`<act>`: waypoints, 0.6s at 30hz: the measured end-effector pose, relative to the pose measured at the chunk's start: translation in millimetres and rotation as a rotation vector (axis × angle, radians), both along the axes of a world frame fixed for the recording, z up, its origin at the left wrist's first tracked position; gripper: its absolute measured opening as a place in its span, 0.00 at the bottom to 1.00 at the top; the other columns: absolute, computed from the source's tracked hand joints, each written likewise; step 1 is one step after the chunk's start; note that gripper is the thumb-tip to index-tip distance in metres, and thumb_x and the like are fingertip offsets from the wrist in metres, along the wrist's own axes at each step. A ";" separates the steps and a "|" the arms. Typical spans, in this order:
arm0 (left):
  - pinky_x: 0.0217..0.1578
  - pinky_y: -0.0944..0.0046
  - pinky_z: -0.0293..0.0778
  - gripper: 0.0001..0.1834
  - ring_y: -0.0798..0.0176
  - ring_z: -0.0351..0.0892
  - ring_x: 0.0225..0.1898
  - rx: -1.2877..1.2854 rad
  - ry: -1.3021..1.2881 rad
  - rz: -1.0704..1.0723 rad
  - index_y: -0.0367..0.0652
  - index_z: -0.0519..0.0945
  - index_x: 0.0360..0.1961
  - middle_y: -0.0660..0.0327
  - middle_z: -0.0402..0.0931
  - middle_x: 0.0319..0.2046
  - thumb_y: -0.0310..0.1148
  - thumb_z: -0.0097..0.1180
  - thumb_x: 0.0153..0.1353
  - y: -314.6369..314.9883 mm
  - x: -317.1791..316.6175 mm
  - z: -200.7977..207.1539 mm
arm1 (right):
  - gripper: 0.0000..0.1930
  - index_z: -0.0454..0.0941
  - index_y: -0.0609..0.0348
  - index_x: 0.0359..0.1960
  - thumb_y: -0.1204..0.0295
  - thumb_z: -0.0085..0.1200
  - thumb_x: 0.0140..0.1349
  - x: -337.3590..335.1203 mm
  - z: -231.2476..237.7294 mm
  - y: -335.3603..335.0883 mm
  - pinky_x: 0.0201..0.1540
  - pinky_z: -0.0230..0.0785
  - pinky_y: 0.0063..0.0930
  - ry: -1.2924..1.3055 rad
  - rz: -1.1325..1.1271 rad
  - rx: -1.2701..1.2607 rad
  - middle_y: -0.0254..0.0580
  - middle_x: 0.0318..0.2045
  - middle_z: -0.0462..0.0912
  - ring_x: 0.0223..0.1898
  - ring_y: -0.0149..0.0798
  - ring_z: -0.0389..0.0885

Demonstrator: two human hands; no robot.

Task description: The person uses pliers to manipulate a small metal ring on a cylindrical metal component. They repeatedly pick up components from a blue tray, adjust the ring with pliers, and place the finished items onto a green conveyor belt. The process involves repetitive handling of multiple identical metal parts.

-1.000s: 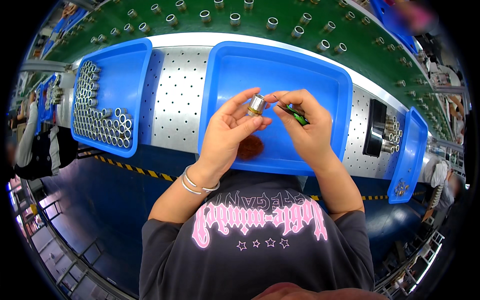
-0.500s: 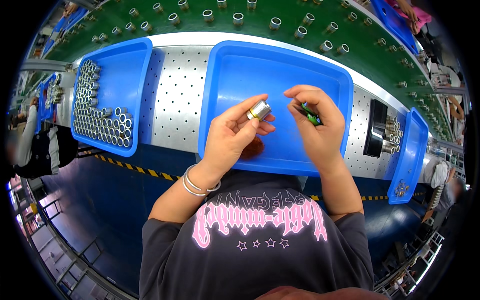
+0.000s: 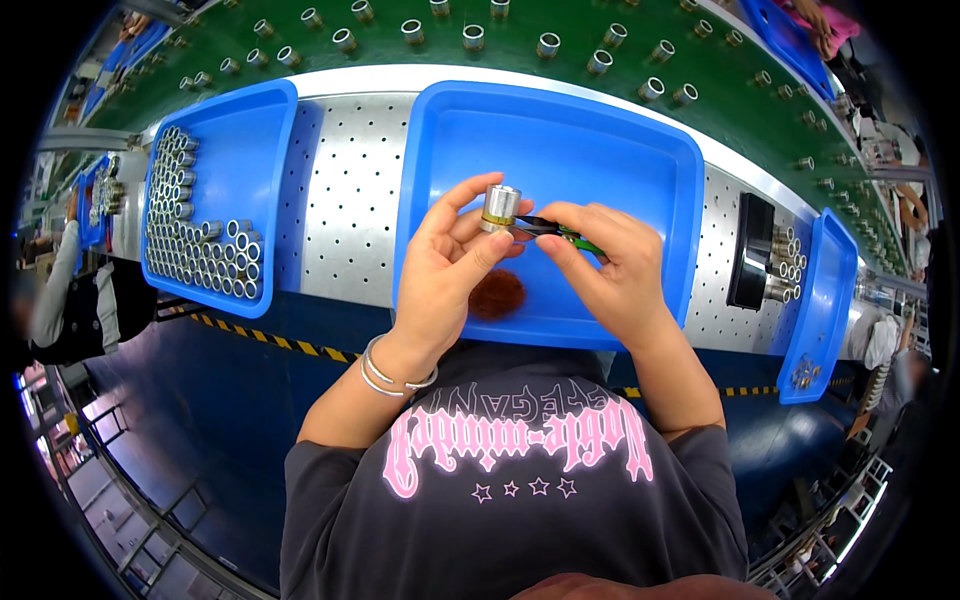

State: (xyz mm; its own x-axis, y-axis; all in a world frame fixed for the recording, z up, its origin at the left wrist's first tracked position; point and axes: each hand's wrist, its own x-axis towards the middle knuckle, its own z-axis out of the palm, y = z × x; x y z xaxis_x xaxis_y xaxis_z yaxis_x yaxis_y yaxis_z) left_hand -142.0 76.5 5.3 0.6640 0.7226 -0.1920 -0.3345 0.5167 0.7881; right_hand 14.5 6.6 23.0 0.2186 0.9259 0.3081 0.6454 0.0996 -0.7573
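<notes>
Bright, even light; tray crisp, sheen on the desk and floor, edges bowed, corners black.

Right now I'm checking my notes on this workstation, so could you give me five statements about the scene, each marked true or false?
1. The left hand holds a metal cylinder. True.
2. The right hand is empty. False: it holds a green-and-black tool.
3. A reddish-brown fuzzy clump lies in the middle blue tray. True.
4. The silver bracelet is on the right arm. False: it circles the left wrist.
5. The left blue tray contains many small cylinders. True.
</notes>
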 end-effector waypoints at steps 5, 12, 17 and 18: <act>0.50 0.63 0.70 0.27 0.61 0.75 0.46 -0.005 -0.002 -0.002 0.36 0.61 0.58 0.49 0.72 0.48 0.24 0.53 0.58 -1.4 1.3 2.3 | 0.08 0.80 0.57 0.32 0.72 0.60 0.49 0.1 -2.4 0.0 0.22 0.63 0.25 0.066 0.006 0.018 0.38 0.20 0.78 0.19 0.36 0.75; 0.50 0.63 0.70 0.26 0.60 0.74 0.47 -0.005 -0.013 -0.015 0.36 0.61 0.57 0.49 0.72 0.47 0.23 0.54 0.57 -2.0 3.0 1.7 | 0.07 0.80 0.57 0.31 0.72 0.60 0.49 3.2 -3.3 -2.2 0.22 0.63 0.24 0.083 0.004 -0.022 0.39 0.19 0.78 0.20 0.36 0.75; 0.50 0.65 0.70 0.26 0.60 0.75 0.46 -0.018 -0.002 -0.025 0.36 0.62 0.57 0.49 0.72 0.47 0.23 0.53 0.57 -1.8 3.5 -0.4 | 0.08 0.80 0.59 0.33 0.73 0.59 0.51 4.1 0.8 -4.5 0.25 0.67 0.22 0.237 -0.031 -0.088 0.40 0.24 0.80 0.23 0.33 0.78; 0.50 0.65 0.70 0.26 0.60 0.75 0.46 -0.011 0.011 -0.042 0.36 0.62 0.57 0.49 0.72 0.47 0.22 0.53 0.57 -1.8 3.5 -1.7 | 0.08 0.79 0.60 0.34 0.74 0.58 0.52 4.2 0.7 -4.5 0.26 0.68 0.21 0.286 -0.043 -0.091 0.40 0.25 0.80 0.24 0.31 0.78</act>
